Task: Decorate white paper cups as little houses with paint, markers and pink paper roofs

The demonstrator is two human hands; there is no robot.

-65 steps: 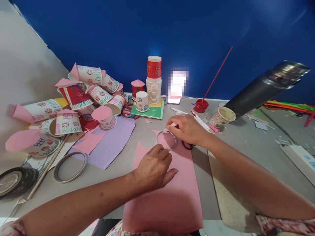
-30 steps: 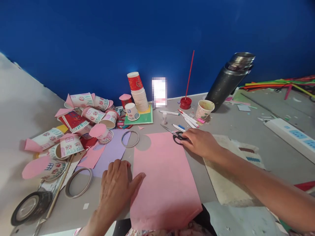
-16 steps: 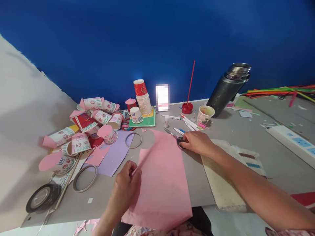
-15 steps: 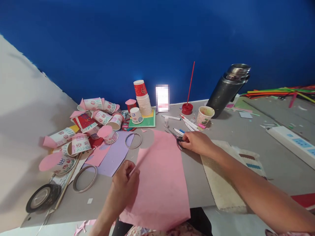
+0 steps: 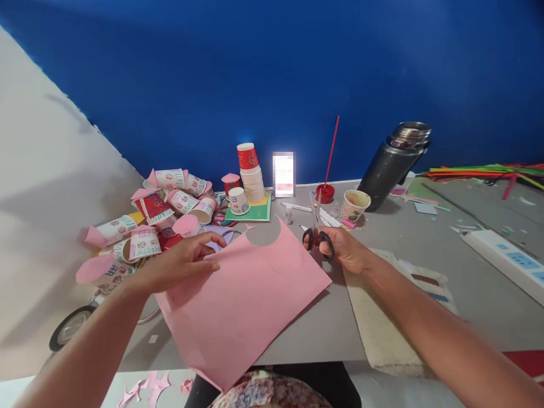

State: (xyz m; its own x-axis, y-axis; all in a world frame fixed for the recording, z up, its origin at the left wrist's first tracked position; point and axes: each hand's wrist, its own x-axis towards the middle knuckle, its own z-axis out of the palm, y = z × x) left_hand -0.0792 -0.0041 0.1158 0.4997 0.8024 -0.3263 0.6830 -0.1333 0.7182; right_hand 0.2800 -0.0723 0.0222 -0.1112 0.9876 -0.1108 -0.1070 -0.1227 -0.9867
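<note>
A large sheet of pink paper lies slanted over the table's front edge, with a rounded cut-out in its top edge. My left hand grips its upper left edge, thumb on top and the other fingers partly hidden. At the sheet's right side, my right hand holds scissors by their black handles. Their blades point upward, slightly apart, and appear clear of the paper.
Decorated paper cups with pink tops are heaped at the left, by a tape roll. Behind the sheet stand stacked cups, a red holder, a paper cup and a dark flask. A power strip lies right.
The pink sheet has turned clockwise, bringing its cut-out to the top. My left hand moved up and left along it. My right hand has raised the scissors from the table, blades upright.
</note>
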